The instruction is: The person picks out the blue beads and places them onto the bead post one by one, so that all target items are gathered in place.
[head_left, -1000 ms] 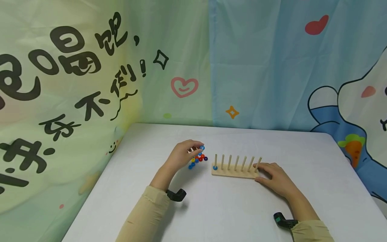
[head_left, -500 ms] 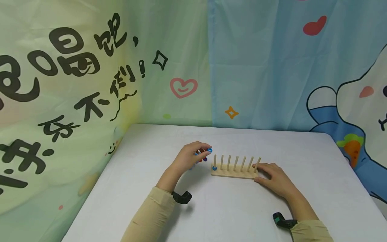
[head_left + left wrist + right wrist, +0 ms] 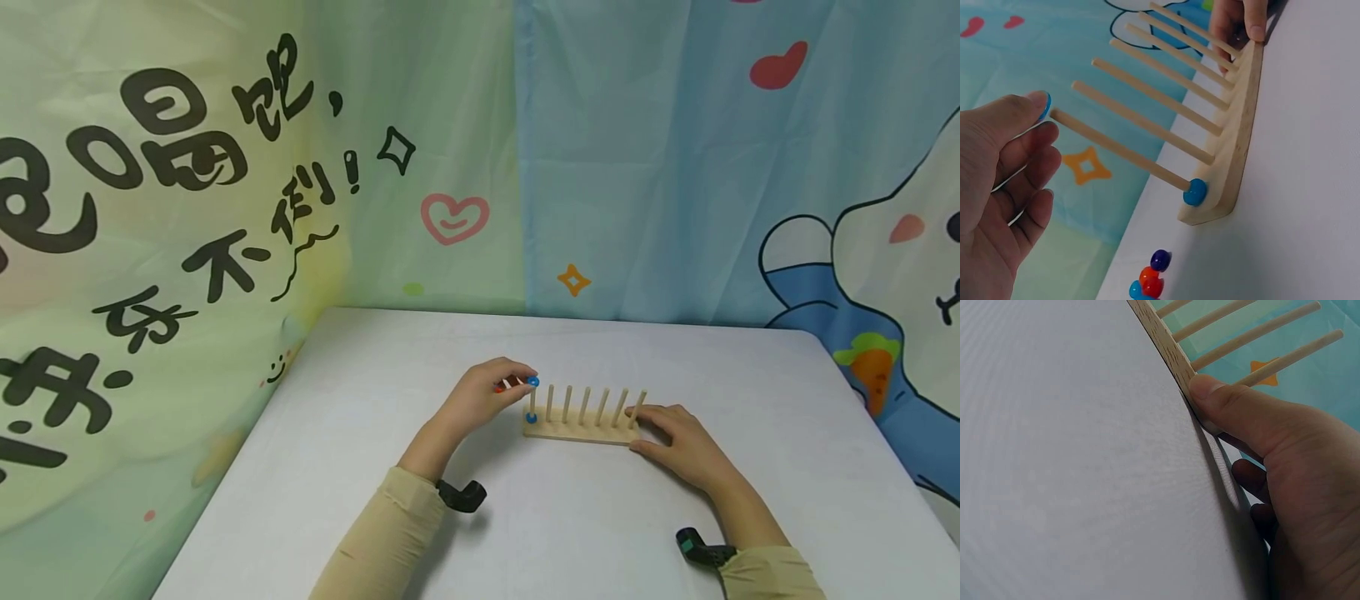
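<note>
My left hand (image 3: pixel 483 396) pinches a blue bead (image 3: pixel 533 381) between thumb and fingertips, right at the top of the leftmost peg. In the left wrist view only a sliver of this bead (image 3: pixel 1046 106) shows beside the peg's tip. A wooden peg board (image 3: pixel 581 427) with a row of several upright pegs lies on the table. Another blue bead (image 3: pixel 1195 192) sits at the base of that leftmost peg. My right hand (image 3: pixel 684 437) grips the board's right end, thumb on the near side; in the right wrist view its thumb (image 3: pixel 1216 400) presses the board's edge.
Loose beads, among them a dark purple bead (image 3: pixel 1160 260) and a red bead (image 3: pixel 1153 287), lie left of the board, mostly hidden behind my left hand in the head view. A white cloth (image 3: pixel 585 517) covers the table. A printed curtain (image 3: pixel 637 167) hangs behind.
My left hand has moved right with the blue bead, from over the loose beads to the top of the leftmost peg. My right hand has stayed on the board's end.
</note>
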A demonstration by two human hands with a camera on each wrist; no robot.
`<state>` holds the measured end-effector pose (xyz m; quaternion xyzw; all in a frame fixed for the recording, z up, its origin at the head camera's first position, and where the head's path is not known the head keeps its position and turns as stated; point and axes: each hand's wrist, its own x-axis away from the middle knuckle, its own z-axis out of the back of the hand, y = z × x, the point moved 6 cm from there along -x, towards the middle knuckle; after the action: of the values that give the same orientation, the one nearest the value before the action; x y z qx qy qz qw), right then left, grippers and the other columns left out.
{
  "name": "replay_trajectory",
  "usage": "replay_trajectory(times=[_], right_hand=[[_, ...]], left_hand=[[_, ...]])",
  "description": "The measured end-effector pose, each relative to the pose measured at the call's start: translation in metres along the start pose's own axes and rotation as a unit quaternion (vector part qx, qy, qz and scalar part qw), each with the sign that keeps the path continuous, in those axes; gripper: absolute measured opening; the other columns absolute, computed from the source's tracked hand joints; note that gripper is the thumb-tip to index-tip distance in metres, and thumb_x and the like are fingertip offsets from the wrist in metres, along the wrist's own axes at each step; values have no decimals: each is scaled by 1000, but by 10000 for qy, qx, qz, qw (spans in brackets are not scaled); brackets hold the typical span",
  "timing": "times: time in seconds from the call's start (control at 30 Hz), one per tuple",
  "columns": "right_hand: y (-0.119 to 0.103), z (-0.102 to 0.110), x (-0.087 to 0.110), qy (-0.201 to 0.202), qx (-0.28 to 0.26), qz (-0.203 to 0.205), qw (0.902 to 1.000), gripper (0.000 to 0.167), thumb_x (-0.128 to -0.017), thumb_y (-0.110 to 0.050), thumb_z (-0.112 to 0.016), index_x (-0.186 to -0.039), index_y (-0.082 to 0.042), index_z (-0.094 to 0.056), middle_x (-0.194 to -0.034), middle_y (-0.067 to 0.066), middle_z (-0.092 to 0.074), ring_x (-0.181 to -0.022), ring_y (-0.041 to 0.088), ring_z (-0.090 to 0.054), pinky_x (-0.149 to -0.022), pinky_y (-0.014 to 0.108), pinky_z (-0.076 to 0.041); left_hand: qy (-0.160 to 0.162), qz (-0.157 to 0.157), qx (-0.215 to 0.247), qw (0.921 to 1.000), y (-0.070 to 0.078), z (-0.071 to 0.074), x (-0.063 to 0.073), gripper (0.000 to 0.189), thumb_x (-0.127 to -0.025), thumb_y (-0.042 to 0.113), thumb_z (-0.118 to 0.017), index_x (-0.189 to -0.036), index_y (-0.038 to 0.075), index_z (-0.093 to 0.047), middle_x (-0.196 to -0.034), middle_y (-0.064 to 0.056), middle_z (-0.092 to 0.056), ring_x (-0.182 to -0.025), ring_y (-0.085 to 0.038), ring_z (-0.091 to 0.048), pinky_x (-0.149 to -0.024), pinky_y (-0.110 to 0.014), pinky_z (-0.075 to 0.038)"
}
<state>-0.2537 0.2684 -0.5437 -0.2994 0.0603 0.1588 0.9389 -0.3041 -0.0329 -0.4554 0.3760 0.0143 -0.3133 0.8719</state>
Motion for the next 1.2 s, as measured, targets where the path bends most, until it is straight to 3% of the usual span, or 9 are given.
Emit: replay_trajectory(times=[0.43,0.73,1.2], right_hand=[[2,-1,1,34,33,-27,10000,48,-86,-36,-76,-127,-14,-64,-127,11,-65,-116,32,-53,-100,57,-38],[2,0,1,-7,45,-84,10000,50,-86,-37,-76,-127,-13,-64,-128,12,-64,-116,32,-53,-101,57,-38],[3,-1,0,50,3,-35,10000,47,-86,-36,-77,-127,-16,-64,-127,9,-65,-116,30,-53,-100,56,-39]], left_hand=[[-53,140,115,9998,-13,-15,5,24,-96,28,-66,-118,19,-71,-108,1,-71,-89,-6,-61,-77,-19,-51],[-39,222,128,9997,-27,-32,10,25,-95,29,-67,-117,18,-71,-109,4,-70,-89,-6,-62,-78,-19,-51],[-249,669,172,9973,-48,-52,15,25,-94,31,-68,-116,20,-71,-106,6,-68,-91,-4,-62,-82,-20,-52]])
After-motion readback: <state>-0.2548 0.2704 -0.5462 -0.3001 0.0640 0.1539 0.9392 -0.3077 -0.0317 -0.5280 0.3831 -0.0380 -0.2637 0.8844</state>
